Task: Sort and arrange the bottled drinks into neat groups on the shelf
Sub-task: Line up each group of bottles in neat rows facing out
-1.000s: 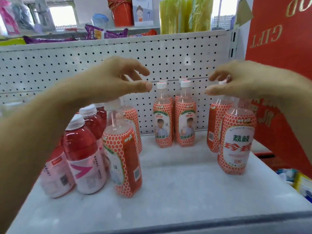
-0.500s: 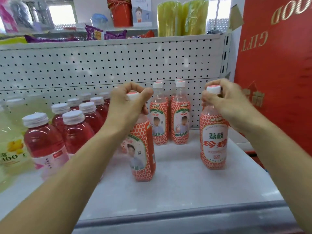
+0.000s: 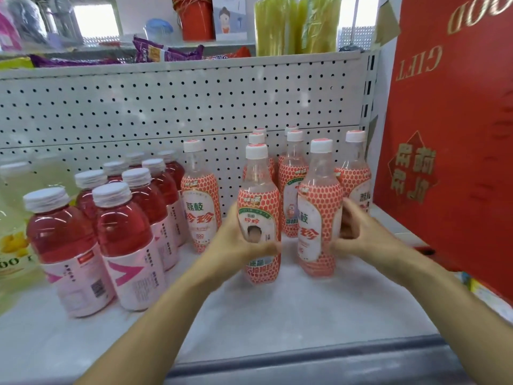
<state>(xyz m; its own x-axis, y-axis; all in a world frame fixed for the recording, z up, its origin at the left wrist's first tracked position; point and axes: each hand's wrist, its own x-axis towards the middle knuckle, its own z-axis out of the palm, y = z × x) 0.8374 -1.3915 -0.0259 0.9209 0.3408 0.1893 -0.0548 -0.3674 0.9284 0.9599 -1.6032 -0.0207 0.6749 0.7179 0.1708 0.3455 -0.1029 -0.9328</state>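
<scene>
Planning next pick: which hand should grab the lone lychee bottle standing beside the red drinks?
Left, probably. The left hand grips the centre lychee bottle next to the lone lychee bottle; the right hand grips the right lychee bottle and would have to cross over.

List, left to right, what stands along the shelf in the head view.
Yellow drinks → red drinks → lone lychee bottle → left hand → left-held bottle → right-held bottle → right hand → red gift box.
</scene>
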